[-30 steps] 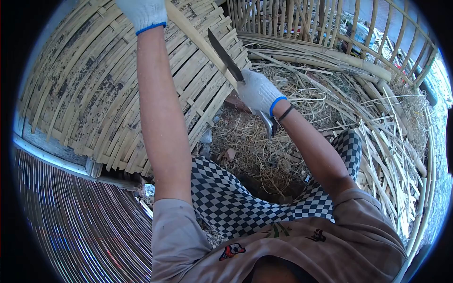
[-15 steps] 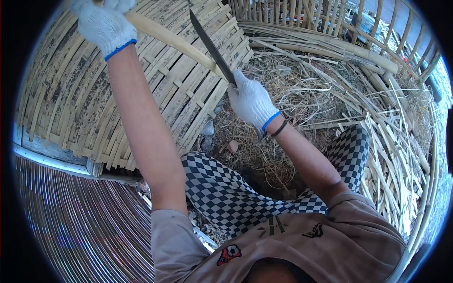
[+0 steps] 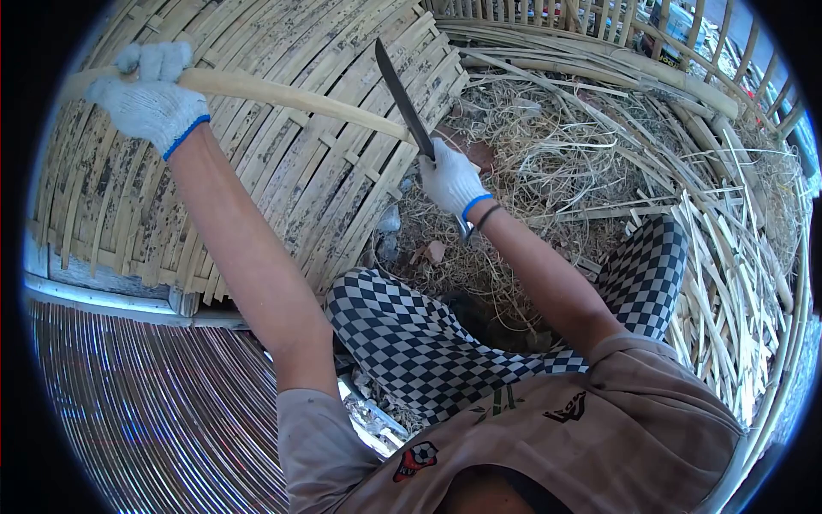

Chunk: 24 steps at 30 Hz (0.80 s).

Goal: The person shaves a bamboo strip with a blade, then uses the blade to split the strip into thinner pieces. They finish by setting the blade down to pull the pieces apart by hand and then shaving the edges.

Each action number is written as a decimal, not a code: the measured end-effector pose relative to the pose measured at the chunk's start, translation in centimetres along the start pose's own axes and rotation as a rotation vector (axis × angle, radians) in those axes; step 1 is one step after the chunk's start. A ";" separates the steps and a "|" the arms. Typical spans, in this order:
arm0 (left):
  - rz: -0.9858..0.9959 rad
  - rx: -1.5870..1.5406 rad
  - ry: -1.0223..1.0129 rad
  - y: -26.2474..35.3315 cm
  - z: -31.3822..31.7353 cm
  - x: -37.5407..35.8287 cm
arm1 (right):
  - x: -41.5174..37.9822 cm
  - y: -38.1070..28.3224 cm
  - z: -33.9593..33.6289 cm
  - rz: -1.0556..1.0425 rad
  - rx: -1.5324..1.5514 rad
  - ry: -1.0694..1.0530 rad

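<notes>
My left hand (image 3: 152,96), in a white knit glove with a blue cuff, is wrapped round a long pale bamboo strip (image 3: 291,98) at the upper left. The strip runs rightward from it and its other end meets the blade of a machete (image 3: 402,92). My right hand (image 3: 451,178), gloved the same way, is closed on the machete's handle, mostly hidden in the fist. The dark blade points up and slightly left. Behind both hands lies a woven bamboo panel (image 3: 282,163).
Curly shavings (image 3: 556,154) cover the ground in front of me. A heap of split bamboo strips (image 3: 719,317) lies to my right, with long bamboo poles (image 3: 668,86) behind. A bamboo slat fence (image 3: 591,19) stands at the back. My checkered trouser legs (image 3: 402,334) are spread below.
My left hand has moved left and down with the bamboo strip, which lies flatter now. My right hand and the machete have shifted slightly right in view.
</notes>
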State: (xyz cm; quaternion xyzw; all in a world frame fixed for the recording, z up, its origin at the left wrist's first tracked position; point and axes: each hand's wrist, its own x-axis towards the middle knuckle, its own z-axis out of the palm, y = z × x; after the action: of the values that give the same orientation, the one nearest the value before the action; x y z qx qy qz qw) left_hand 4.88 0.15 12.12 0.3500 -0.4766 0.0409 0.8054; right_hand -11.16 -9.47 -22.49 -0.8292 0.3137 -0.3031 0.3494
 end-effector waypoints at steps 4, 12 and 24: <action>-0.014 0.041 0.079 0.0 -1.9 0.5 | 0.6 -1.9 -0.3 0.012 -0.012 -0.014; 0.086 0.148 0.034 0.5 -1.7 0.5 | 1.3 4.8 2.4 0.123 -0.133 -0.085; 0.083 0.201 0.015 -1.3 -4.7 5.8 | -0.2 5.5 3.8 0.205 0.021 -0.079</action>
State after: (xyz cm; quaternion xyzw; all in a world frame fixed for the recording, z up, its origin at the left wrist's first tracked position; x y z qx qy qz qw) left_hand 12.03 0.48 14.69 0.4086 -0.4781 0.1244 0.7675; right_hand -10.22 -10.94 -28.89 -0.8003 0.3797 -0.2362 0.3995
